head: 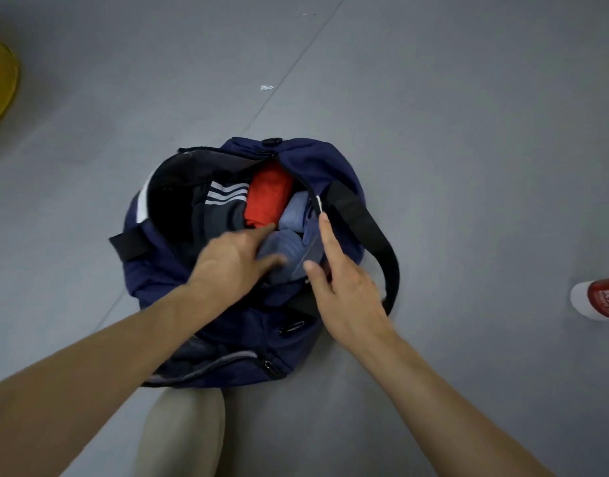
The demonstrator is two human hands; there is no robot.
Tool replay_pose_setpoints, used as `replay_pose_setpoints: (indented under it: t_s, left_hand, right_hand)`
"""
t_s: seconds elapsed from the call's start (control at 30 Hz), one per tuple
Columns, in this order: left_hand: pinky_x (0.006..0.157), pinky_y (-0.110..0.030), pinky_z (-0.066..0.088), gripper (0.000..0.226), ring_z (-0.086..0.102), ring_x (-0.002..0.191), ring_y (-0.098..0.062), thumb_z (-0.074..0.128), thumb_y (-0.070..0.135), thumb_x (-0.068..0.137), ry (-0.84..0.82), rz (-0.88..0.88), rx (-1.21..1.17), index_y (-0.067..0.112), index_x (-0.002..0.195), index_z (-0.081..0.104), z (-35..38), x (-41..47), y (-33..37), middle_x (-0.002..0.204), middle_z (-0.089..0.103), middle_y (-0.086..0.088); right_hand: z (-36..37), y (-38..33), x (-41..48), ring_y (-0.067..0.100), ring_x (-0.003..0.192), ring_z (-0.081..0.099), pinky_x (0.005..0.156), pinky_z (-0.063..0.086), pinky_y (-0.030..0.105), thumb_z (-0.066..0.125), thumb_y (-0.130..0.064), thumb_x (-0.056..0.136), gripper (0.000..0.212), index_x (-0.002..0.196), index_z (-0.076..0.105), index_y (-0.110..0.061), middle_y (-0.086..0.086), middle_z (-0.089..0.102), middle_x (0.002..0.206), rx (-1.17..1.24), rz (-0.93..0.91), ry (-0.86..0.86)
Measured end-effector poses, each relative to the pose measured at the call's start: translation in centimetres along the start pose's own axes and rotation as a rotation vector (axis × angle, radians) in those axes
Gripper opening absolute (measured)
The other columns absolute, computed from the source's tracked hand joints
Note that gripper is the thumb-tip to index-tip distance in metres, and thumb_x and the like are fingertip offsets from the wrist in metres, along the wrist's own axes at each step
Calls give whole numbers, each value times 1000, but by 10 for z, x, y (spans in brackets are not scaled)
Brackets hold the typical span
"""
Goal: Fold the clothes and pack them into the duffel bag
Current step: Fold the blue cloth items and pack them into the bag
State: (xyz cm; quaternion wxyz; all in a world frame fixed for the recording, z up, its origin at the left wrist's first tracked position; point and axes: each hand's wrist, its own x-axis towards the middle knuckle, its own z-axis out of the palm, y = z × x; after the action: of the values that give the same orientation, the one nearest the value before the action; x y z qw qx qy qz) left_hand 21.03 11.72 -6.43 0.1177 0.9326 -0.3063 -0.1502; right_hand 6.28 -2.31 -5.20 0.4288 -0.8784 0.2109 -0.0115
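Blue garment is pressed down beside red one inside open bag by left hand, fingers straight and spread, while rim is pushed aside by right hand, fingers straight, probably for clearance.

The left forearm and right forearm reach forward from the lower corners, converging. The left hand lies palm down, fingers straight, slightly blurred. The right hand is palm down too, forefinger stretched ahead, thumb splayed toward the left hand. A bent knee shows between the forearms.
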Motion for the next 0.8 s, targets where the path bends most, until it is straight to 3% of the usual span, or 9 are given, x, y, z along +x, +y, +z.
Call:
replay_pose_setpoints:
  t_s: [0.07,0.13,0.2,0.33,0.4,0.5,0.6,0.67,0.8]
  left_hand:
    - [90,-40,52,49,65,110,-29,60,49,95,263,61,-136,25,138,59,-16,-9,17,124,69,-4]
    - [99,-29,42,49,56,120,-15,53,51,98,341,188,-287,24,139,56,-34,-19,51,132,61,10]
    - [104,-21,33,56,47,124,-3,47,56,94,250,316,-397,27,142,51,-45,-28,92,132,51,23]
    - [111,-36,36,71,43,135,-2,43,77,83,-103,459,-442,49,148,36,-39,-46,170,146,42,31]
    - [114,-35,34,75,36,139,4,41,87,76,-271,517,-408,63,145,29,-24,-57,209,149,37,34]
    - [114,-24,26,79,23,138,21,38,94,71,-464,640,-327,68,144,21,2,-72,266,148,27,46]
    - [107,-4,15,73,11,132,31,28,93,74,-552,772,-152,72,142,14,29,-84,334,142,15,55]
    - [103,0,13,67,14,135,26,32,86,82,-563,799,-122,66,144,18,51,-92,381,145,15,50]
    - [116,-27,29,71,29,145,-4,45,66,91,-569,717,-154,44,155,22,103,-113,454,158,30,20]
  right_hand:
    - [-23,13,-7,6,74,54,74,46,26,42,-50,102,72,152,-9,-55,-11,54,87,46,-20,-21]
    - [-52,33,-22,5,81,55,84,49,29,41,-55,100,72,151,-11,-57,-13,55,101,12,-8,-1]
    - [-85,58,-45,5,84,56,93,48,34,37,-60,99,70,149,-10,-59,-13,52,115,-33,39,24]
    - [-153,114,-114,7,89,59,100,46,37,32,-66,97,67,150,-8,-58,-11,48,132,-125,173,3]
    - [-187,143,-162,13,101,61,101,45,38,32,-65,98,69,153,-8,-53,-9,47,135,-182,201,-14]
    - [-229,192,-240,20,116,52,102,43,37,29,-65,99,71,156,-8,-46,-5,45,139,-301,229,-53]
    - [-254,248,-307,26,115,53,100,45,43,22,-70,97,74,159,5,-36,0,50,138,-429,317,31]
    - [-265,285,-337,30,118,54,98,46,46,29,-68,96,76,159,16,-29,3,51,139,-539,412,140]
    - [-273,330,-358,36,138,36,104,38,49,49,-61,95,83,160,11,-26,9,29,158,-641,627,128]
